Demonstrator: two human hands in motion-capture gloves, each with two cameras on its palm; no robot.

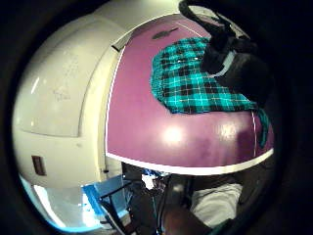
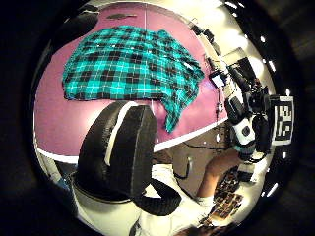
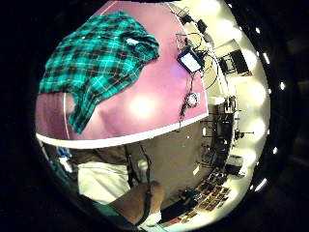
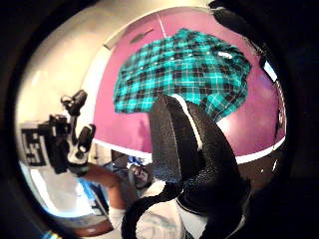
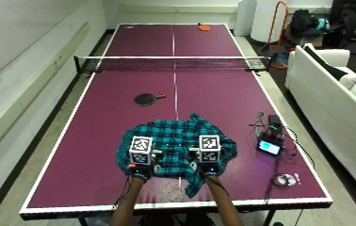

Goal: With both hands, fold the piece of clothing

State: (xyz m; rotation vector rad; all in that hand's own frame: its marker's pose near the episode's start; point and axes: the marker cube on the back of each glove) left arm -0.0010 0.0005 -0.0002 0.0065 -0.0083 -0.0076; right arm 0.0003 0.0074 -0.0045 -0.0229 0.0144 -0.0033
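A rumpled teal-and-black plaid shirt (image 5: 177,147) lies spread on the purple bench (image 5: 102,117) near its front edge — both black-gloved hands, left hand (image 5: 141,170) and right hand (image 5: 206,168), hover over its near hem. Whether their fingers grasp cloth I cannot tell.

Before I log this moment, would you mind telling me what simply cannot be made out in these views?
- Left hand and right hand: in the outside view marker cubes cover the fingers, so any grip on the plaid shirt is unclear.
- Shirt's near edge: hidden by both hands there.
- Small screen device: display too small to read.
- Paddle: far off; face detail unreadable.
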